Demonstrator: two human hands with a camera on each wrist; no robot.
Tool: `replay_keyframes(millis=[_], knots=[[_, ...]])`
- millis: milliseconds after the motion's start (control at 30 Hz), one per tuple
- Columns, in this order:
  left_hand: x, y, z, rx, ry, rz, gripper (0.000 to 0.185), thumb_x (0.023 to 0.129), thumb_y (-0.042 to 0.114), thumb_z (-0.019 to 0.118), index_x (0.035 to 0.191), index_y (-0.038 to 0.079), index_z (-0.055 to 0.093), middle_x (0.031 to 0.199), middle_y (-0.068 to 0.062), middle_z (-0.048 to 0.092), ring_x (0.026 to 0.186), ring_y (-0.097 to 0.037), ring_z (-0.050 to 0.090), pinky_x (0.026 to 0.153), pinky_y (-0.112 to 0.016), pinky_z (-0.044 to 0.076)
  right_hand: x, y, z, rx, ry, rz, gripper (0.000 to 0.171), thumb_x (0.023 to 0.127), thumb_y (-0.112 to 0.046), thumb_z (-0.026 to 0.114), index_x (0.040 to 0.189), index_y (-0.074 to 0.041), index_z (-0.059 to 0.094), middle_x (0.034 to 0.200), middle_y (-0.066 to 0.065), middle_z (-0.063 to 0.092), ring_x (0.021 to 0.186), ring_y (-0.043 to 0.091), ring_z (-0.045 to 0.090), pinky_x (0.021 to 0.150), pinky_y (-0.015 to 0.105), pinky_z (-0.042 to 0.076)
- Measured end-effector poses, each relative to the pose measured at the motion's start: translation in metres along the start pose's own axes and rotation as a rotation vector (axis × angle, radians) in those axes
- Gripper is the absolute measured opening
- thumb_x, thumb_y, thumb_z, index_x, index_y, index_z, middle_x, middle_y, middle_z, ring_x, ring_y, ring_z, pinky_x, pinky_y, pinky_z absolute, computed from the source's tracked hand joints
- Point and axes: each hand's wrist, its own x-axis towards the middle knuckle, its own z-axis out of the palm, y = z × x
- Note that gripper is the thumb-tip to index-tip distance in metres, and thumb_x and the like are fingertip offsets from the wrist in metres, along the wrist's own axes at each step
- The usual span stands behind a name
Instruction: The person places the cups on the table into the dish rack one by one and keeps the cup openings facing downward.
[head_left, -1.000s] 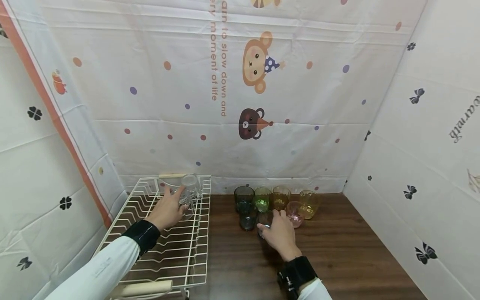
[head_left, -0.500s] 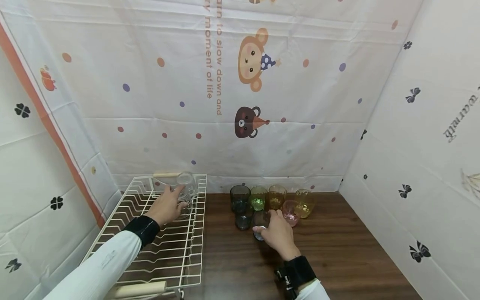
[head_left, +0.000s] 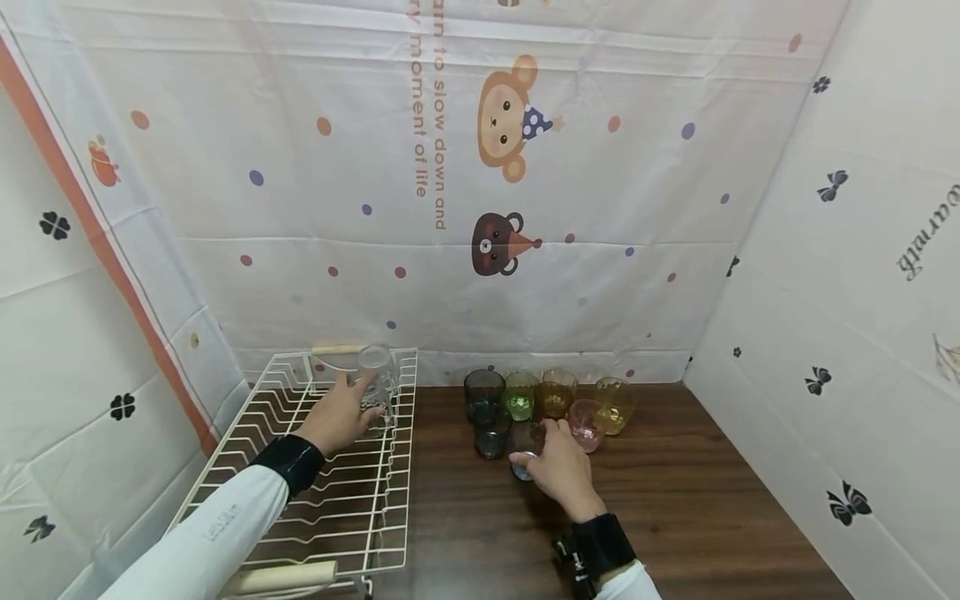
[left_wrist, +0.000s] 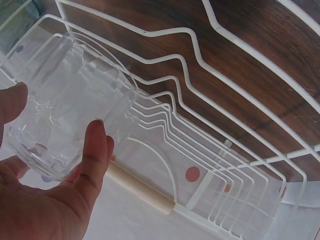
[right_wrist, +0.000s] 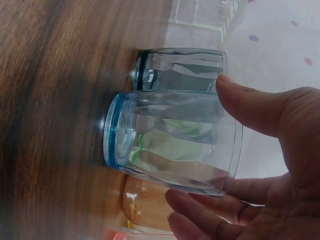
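Glasses [head_left: 521,402]: seven at one wooden table [head_left: 675,508], at least one at one white rack [head_left: 376,500].
Left hand [head_left: 336,418] grips one clear glass [left_wrist: 65,105], base up, rack's far end; right hand [head_left: 564,467] holds one pale-blue glass [right_wrist: 170,145], front of cluster.

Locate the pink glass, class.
In the head view, the pink glass is right of centre, just beyond the right hand and beside the yellow glass.
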Motion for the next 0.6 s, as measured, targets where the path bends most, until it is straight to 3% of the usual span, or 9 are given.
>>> replay_keyframes(millis=[300, 600], knots=[[0.0023, 0.0, 0.0036, 0.049, -0.026, -0.013, 0.073, 0.102, 0.037, 0.073, 0.162, 0.009, 0.044, 0.134, -0.044, 0.05, 0.109, -0.053, 0.067, 0.087, -0.063, 0.06, -0.0003, 0.0006, -0.0007, 0.001, -0.004, -0.002, 0.087, 0.084, -0.046, 0.09, 0.146, 0.006, 0.057, 0.141, 0.026, 0.06, 0.116, 0.043, 0.069, 0.086, 0.058, 0.059], [0.0042, 0.0008, 0.007, 0.024, -0.017, -0.014, 0.076, 0.1, 0.036, 0.075, 0.163, 0.01, 0.042, 0.138, -0.046, 0.049, 0.116, -0.057, 0.064, 0.095, -0.067, 0.057, -0.0002, 0.0006, -0.0015, 0.007, 0.007, -0.004, 0.087, 0.084, -0.046, 0.091, 0.145, 0.006, 0.058, 0.14, 0.026, 0.061, 0.116, 0.043, 0.069, 0.086, 0.058, 0.059]])
